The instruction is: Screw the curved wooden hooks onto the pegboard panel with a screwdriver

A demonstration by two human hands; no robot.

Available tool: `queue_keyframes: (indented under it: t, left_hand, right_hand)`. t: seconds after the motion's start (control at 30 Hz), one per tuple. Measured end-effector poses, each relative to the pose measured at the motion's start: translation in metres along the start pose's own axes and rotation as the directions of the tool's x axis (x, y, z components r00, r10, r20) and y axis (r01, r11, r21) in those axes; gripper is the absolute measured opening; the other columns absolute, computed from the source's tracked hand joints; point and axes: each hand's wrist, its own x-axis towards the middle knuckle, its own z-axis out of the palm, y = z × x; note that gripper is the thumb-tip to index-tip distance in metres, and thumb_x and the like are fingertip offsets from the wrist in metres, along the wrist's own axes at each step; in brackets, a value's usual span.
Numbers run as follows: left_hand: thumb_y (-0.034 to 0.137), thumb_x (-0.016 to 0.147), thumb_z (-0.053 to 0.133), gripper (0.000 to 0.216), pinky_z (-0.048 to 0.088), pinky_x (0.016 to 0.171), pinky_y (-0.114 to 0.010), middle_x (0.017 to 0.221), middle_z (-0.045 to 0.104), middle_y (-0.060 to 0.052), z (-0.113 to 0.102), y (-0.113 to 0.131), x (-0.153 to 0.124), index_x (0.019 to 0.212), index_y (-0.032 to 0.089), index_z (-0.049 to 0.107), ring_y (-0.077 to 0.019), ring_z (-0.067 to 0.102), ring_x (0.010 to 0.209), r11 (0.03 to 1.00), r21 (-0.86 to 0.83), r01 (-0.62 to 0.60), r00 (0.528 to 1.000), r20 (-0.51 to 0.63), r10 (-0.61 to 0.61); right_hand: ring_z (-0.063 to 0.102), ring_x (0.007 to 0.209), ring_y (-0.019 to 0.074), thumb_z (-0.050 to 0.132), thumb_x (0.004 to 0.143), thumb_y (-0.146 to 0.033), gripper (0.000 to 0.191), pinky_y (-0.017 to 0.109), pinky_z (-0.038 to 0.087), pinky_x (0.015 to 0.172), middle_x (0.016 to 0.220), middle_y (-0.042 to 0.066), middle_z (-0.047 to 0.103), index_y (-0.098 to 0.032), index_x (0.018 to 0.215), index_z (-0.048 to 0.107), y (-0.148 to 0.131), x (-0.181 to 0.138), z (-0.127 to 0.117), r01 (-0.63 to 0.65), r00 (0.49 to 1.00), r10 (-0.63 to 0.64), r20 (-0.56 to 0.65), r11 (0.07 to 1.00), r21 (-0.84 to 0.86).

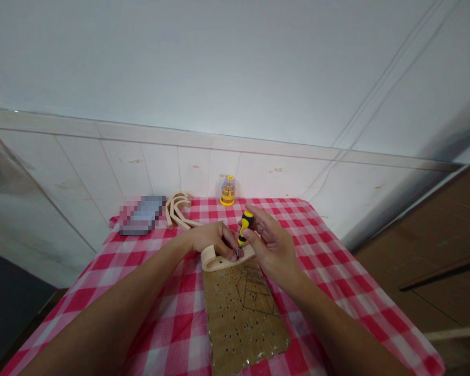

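Just below our left hand [216, 239], whose grip we cannot tell, lies the curved wood [209, 257], where we should press the screwdriver [244, 226], clasped in our right hand [273, 244], straight and steady.

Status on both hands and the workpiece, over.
Right hand gripping screwdriver, tip down. Left hand close beside tip. Curved wooden piece on brown board. Nothing visibly blocking.

Dim light, wide-angle edge distortion

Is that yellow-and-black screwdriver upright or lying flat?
Upright, leaning slightly: the right hand holds the screwdriver with its shaft pointing down at the curved wooden piece.
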Motion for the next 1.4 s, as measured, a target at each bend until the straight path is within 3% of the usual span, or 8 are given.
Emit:
queue_keyframes:
  t: [0.6, 0.93, 1.07, 1.2, 1.4]
  left_hand:
    - [0.041, 0.058, 0.092, 0.031, 0.044, 0.07, -0.028, 0.071, 0.072, 0.0, 0.0, -0.003, 0.0, 0.075, 0.017, 0.082, -0.0138, 0.056, 0.067, 0.999, -0.054, 0.004, 1.0, 0.017, -0.003]
    - [0.044, 0.059, 0.091, 0.033, 0.044, 0.07, -0.025, 0.075, 0.073, -0.001, 0.001, -0.004, -0.001, 0.077, 0.018, 0.082, -0.0135, 0.055, 0.069, 1.0, -0.023, 0.007, 1.0, 0.004, -0.007]
    - [0.047, 0.059, 0.091, 0.035, 0.044, 0.07, -0.025, 0.073, 0.072, -0.001, 0.001, 0.0, -0.001, 0.075, 0.018, 0.082, -0.0131, 0.055, 0.069, 0.999, -0.033, 0.0, 1.0, 0.025, 0.001]
    - [0.049, 0.06, 0.091, 0.036, 0.044, 0.071, -0.025, 0.071, 0.071, 0.0, 0.001, 0.001, 0.0, 0.074, 0.018, 0.082, -0.0131, 0.055, 0.069, 0.999, -0.038, -0.027, 0.998, 0.05, 0.029]
    - [0.052, 0.06, 0.09, 0.038, 0.04, 0.061, -0.023, 0.065, 0.066, 0.001, 0.002, 0.001, -0.001, 0.072, 0.017, 0.081, -0.0107, 0.049, 0.061, 0.999, -0.032, -0.016, 0.999, 0.044, 0.018]
  right_hand:
    - [0.07, 0.094, 0.0197, 0.07, 0.089, -0.022, 0.043, 0.041, 0.06, 0.086, 0.105, 0.003, 0.074, -0.034, 0.13, 0.065, -0.004, 0.0, 0.004, -0.001, 0.998, 0.002, -0.06, 1.0, 0.026]
    - [0.065, 0.086, 0.0181, 0.075, 0.083, -0.019, 0.044, 0.036, 0.057, 0.078, 0.104, 0.002, 0.07, -0.033, 0.123, 0.063, -0.003, 0.002, 0.006, 0.043, 0.992, -0.05, -0.119, 0.998, -0.055]
    - [0.066, 0.09, 0.0189, 0.071, 0.086, -0.02, 0.039, 0.037, 0.058, 0.08, 0.105, 0.004, 0.069, -0.031, 0.123, 0.061, -0.007, 0.001, 0.005, 0.045, 0.993, -0.051, -0.109, 0.997, -0.056]
    - [0.07, 0.092, 0.0187, 0.063, 0.092, -0.021, 0.033, 0.037, 0.06, 0.079, 0.109, 0.006, 0.069, -0.029, 0.124, 0.057, -0.012, -0.001, 0.003, -0.008, 0.996, 0.013, -0.092, 0.999, 0.049]
    - [0.072, 0.087, 0.019, 0.065, 0.091, -0.021, 0.042, 0.039, 0.063, 0.08, 0.104, 0.005, 0.072, -0.03, 0.132, 0.06, -0.009, -0.001, 0.004, -0.018, 0.997, 0.02, -0.074, 0.999, 0.033]
